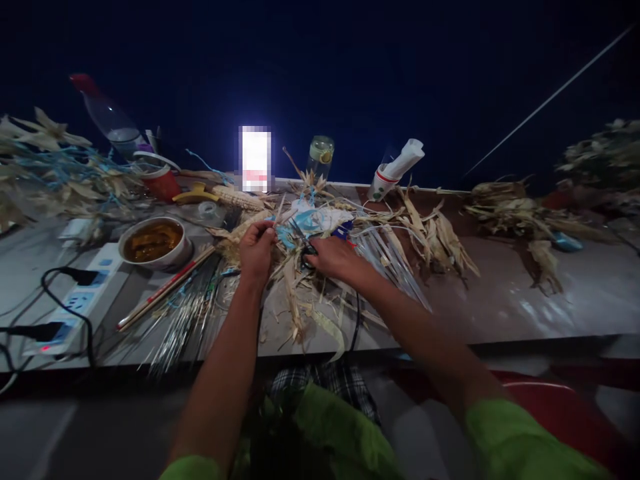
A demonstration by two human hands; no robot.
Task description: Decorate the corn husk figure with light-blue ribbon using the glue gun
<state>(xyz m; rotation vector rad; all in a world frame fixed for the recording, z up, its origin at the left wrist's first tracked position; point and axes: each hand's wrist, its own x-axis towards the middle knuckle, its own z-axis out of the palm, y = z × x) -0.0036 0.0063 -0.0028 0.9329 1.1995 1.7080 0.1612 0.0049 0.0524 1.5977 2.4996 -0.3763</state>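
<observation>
My left hand (257, 252) is closed in a pinch over the middle of the table. A thin pale strip of corn husk (281, 208) points up from its fingertips. My right hand (331, 256) is wrapped round the dark handles of a pair of scissors (300, 232), whose blades point up and left toward my left hand. Dry corn husk scraps (293, 303) lie beneath and in front of both hands. Just beyond them are crumpled blue and white plastic (320, 219) and a small husk flower (312, 181) tied with blue string.
On the left stand a bowl of brown liquid (154, 241), a power strip (83, 300) with black cables, and a bundle of thin metal wires (187, 327). A lit screen (256, 159), a jar (321, 157) and a cup with rolled paper (386, 181) line the back. Husk bundles (505, 207) lie right.
</observation>
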